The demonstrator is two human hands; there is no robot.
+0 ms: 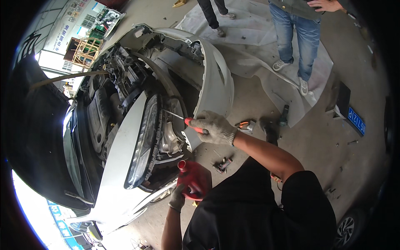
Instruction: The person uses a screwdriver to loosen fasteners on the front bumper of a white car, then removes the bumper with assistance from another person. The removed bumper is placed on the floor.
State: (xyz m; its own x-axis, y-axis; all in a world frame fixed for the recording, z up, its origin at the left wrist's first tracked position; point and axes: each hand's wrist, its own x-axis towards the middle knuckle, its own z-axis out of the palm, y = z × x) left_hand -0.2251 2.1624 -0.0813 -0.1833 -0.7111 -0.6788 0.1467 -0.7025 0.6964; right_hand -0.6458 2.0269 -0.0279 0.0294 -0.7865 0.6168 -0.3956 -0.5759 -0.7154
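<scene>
My right hand (pixel 214 128), in a grey knit glove, is closed around the red handle of a screwdriver (pixel 188 121). Its thin shaft points left toward the back edge of the car's headlight (pixel 143 143); whether the tip touches anything is too small to tell. Lower down, my left hand (pixel 177 197), also gloved, grips a red plastic jug (pixel 201 177) by its side, close to my body. The jug's round mouth is uncapped and faces up. Beside the screwdriver, a white front bumper cover (pixel 216 83) stands away from the car's front.
The car's hood (pixel 37 129) is propped up over the engine bay (pixel 100 116). Pliers (pixel 243 124) and loose tools (pixel 223 166) lie on the floor. One person (pixel 293 37) stands on a sheet (pixel 258 71), another person's legs (pixel 210 16) farther left. A blue plate (pixel 356 121) is at right.
</scene>
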